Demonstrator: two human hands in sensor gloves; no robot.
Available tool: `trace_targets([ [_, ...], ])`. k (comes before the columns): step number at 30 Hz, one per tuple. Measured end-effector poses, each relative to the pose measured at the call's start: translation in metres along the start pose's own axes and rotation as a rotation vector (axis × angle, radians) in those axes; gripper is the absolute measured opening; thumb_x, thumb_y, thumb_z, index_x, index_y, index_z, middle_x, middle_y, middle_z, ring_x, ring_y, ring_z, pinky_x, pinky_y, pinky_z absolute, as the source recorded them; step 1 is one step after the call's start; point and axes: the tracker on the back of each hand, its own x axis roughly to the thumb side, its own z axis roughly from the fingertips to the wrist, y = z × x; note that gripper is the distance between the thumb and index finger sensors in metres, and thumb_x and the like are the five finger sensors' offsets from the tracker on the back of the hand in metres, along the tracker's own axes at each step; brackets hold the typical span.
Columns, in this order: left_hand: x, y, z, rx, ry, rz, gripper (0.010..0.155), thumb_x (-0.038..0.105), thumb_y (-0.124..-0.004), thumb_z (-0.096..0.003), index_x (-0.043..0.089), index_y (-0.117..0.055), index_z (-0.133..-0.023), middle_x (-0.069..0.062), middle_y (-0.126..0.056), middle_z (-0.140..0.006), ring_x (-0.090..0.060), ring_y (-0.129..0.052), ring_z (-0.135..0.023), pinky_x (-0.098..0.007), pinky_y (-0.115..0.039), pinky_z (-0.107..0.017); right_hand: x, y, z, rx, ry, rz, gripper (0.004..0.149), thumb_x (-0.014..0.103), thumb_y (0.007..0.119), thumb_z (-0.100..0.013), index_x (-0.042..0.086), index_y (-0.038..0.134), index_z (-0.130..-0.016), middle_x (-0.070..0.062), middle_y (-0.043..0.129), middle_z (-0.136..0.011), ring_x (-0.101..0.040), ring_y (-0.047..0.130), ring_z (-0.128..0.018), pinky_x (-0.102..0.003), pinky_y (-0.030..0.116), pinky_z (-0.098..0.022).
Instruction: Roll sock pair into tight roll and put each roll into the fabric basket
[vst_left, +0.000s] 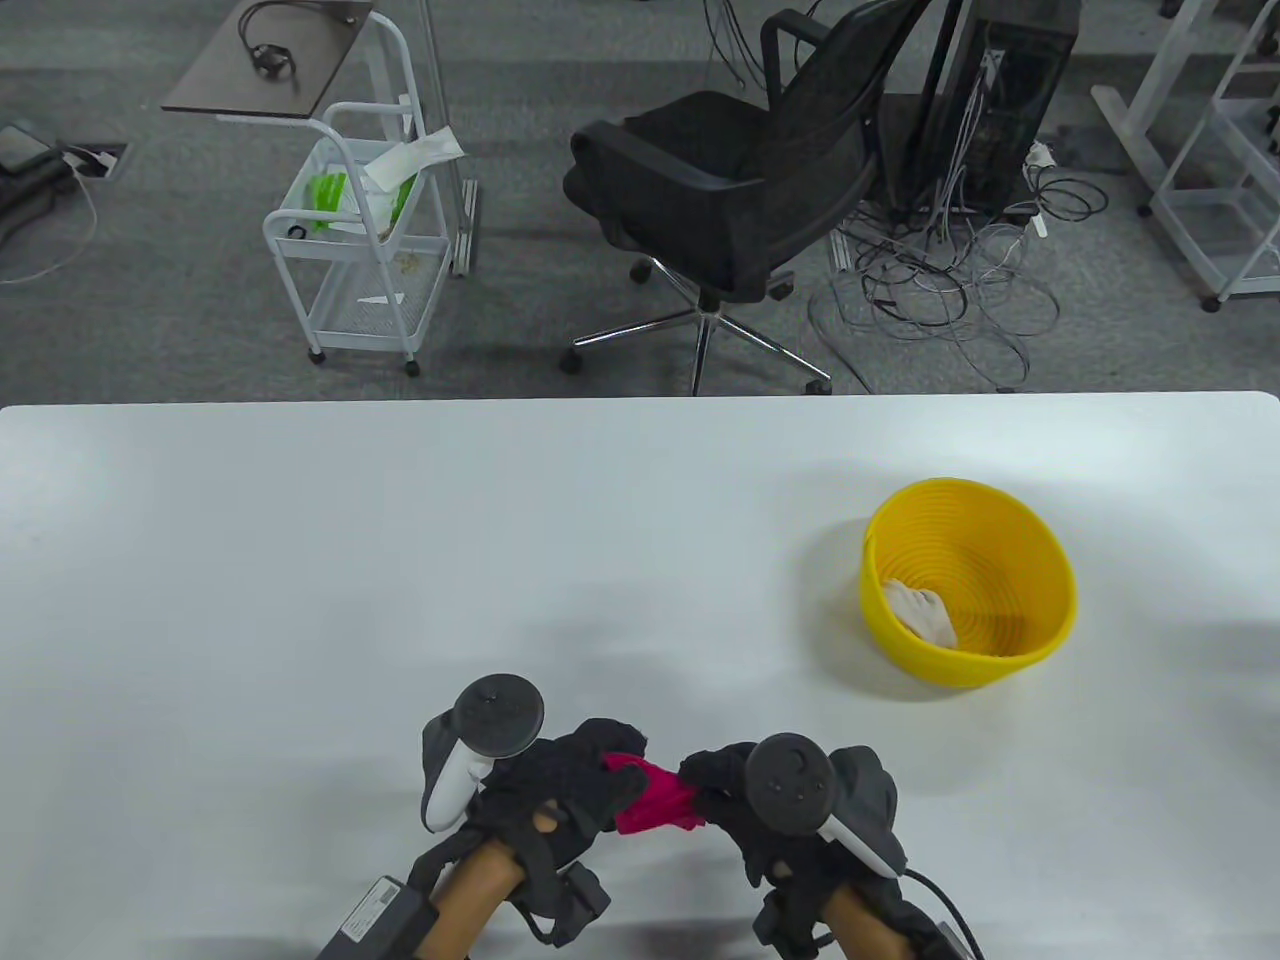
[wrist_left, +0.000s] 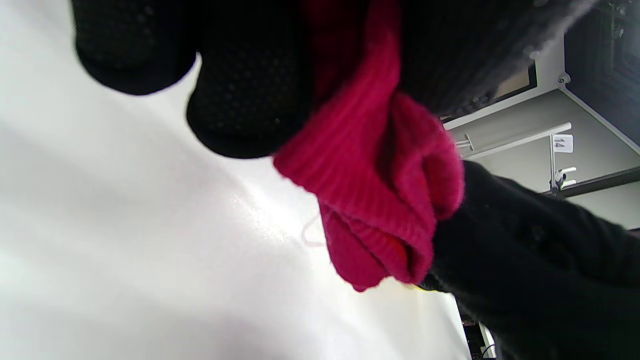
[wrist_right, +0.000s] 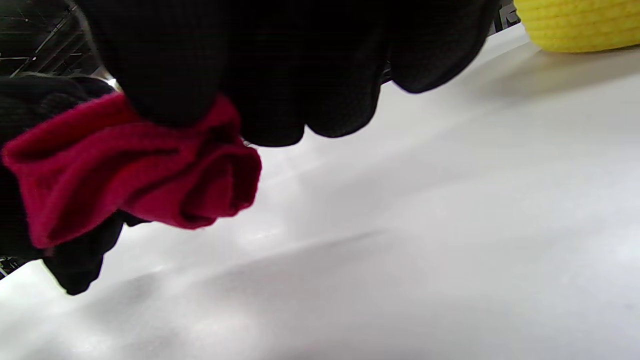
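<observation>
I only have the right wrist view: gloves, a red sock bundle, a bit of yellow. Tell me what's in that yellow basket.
Observer: The table view shows one white sock roll lying inside the yellow basket, against its left wall.
Operator: Confirm who's holding the red socks.
Observer: Both. The left hand grips the red socks from one side, the right hand from the other.
Operator: Report whether the socks touch the table.
Observer: In the left wrist view the red socks hang above the white table; bare tabletop shows under the lowest fold.
Operator: Say where the basket sits from the hands.
Observer: Farther from the person and to their right, standing apart from both hands.
</observation>
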Motion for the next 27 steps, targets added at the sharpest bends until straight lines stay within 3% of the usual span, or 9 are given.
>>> trace_targets([
  [11, 0.01, -0.008, 0.001, 0.017, -0.067, -0.115, 0.051, 0.044, -0.082, -0.0378, 0.03, -0.077, -0.087, -0.009, -0.094, -0.075, -0.023, -0.103, -0.046, -0.048, -0.08, -0.043, -0.011, 0.001, -0.005, 0.022, 0.117, -0.105, 0.042, 0.047, 0.078, -0.042, 0.029, 0.085, -0.079, 0.006, 0.095, -0.077, -0.018, 0.094, -0.072, -0.052, 0.073, -0.061],
  [15, 0.008, -0.005, 0.003, 0.045, -0.058, -0.102, 0.051, 0.044, -0.082, -0.0379, 0.03, -0.077, -0.087, -0.009, -0.095, -0.075, -0.023, -0.103, -0.046, -0.047, -0.081, -0.042, -0.011, 0.004, -0.004, 0.116, 0.054, -0.154, 0.052, 0.051, 0.079, -0.04, 0.032, 0.077, -0.088, 0.005, 0.086, -0.09, -0.021, 0.087, -0.084, -0.053, 0.069, -0.065],
  [20, 0.011, -0.005, 0.003, 0.026, -0.096, -0.081, 0.051, 0.044, -0.082, -0.038, 0.029, -0.076, -0.087, -0.008, -0.094, -0.075, -0.022, -0.103, -0.046, -0.047, -0.081, -0.042, -0.008, 0.01, -0.005, 0.148, 0.055, -0.12, 0.06, 0.053, 0.079, -0.04, 0.034, 0.068, -0.095, 0.003, 0.078, -0.099, -0.022, 0.082, -0.09, -0.054, 0.067, -0.067],
  [27, 0.017, -0.002, 0.006, 0.054, -0.171, -0.047, 0.05, 0.043, -0.083, -0.0373, 0.028, -0.079, -0.085, -0.009, -0.097, -0.073, -0.022, -0.105, -0.043, -0.047, -0.083, -0.04, -0.022, 0.013, -0.009, 0.229, 0.119, -0.357, 0.053, 0.05, 0.071, -0.044, 0.033, 0.07, -0.094, 0.001, 0.086, -0.095, -0.024, 0.09, -0.086, -0.053, 0.071, -0.064],
])
